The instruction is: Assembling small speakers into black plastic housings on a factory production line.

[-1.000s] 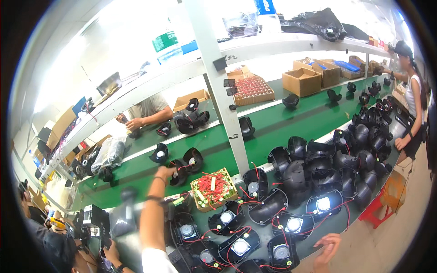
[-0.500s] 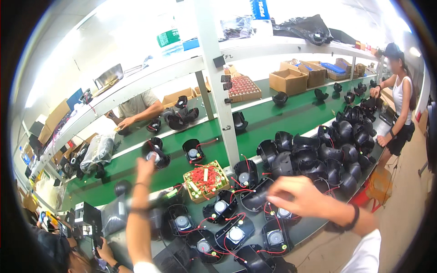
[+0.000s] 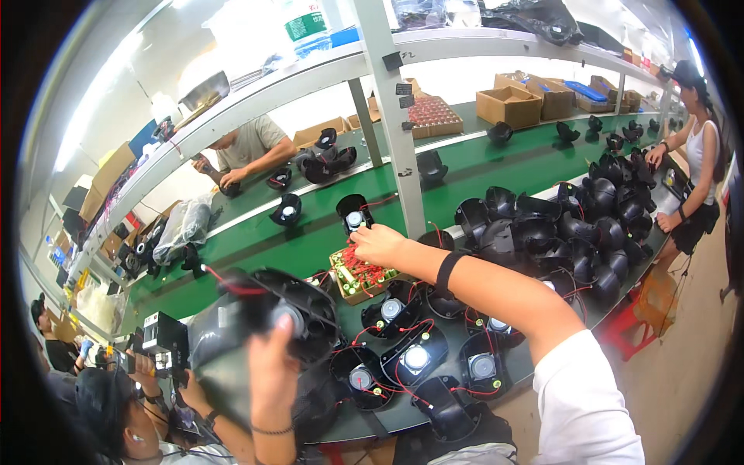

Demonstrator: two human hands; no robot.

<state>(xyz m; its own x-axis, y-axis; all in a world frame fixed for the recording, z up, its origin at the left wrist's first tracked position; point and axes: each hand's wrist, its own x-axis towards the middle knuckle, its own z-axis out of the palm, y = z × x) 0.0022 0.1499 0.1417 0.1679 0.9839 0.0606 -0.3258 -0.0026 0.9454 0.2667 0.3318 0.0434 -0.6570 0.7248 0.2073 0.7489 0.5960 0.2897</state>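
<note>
One black shell [image 3: 316, 314] with speaker [image 3: 287, 316] sits in the left hand's [image 3: 271, 366] tight grasp above the bench [image 3: 519, 366]; the right hand [image 3: 377, 244], fingers bent, meets a second shell [image 3: 353, 203] on the belt [image 3: 465, 177], grip unclear, beside a box [image 3: 341, 282] of red-wired parts [image 3: 370, 274].

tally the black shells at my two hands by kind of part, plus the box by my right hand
Black shells: 2 (one in your left hand, one at your right hand)
Round speakers in those shells: 2
Box of red-wired parts: 1
Total: 5
</note>
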